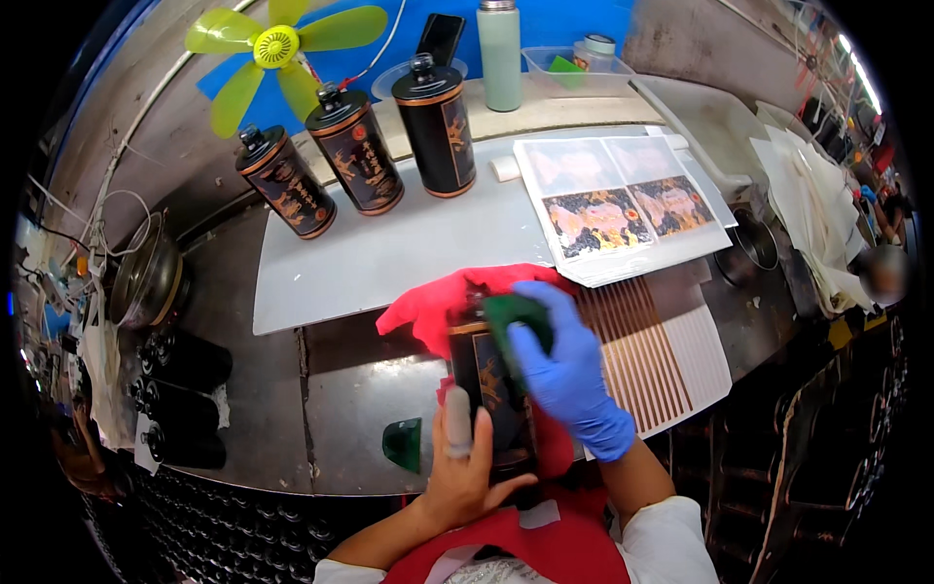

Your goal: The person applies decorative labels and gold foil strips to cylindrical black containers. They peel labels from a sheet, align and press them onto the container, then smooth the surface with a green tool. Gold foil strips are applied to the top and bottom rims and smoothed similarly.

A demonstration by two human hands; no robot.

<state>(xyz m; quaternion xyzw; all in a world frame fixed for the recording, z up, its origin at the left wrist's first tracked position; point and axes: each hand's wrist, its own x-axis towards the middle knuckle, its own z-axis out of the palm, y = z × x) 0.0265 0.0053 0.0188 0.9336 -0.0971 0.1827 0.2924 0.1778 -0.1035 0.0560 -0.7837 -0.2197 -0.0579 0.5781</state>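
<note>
A black bottle with copper-coloured trim and pattern [501, 419] lies in front of me on a bright red cloth [418, 310]. My left hand [462, 472], bare but for a pale cover on one finger, steadies the bottle along its lower left side. In a blue glove, my right hand [574, 380] grips a dark green scraper [516, 326] and presses it to the upper right of the bottle; motion blurs the contact. Another green scraper [401, 446] rests on the metal table left of my left hand.
Three decorated black bottles [355, 156] stand on a white board [331, 282]. Printed decal sheets [623, 219] and a brown-striped sheet [632, 360] lie to the right. Plain black bottles [185, 399] lie at left. A green fan [276, 47] and flask [500, 58] stand behind.
</note>
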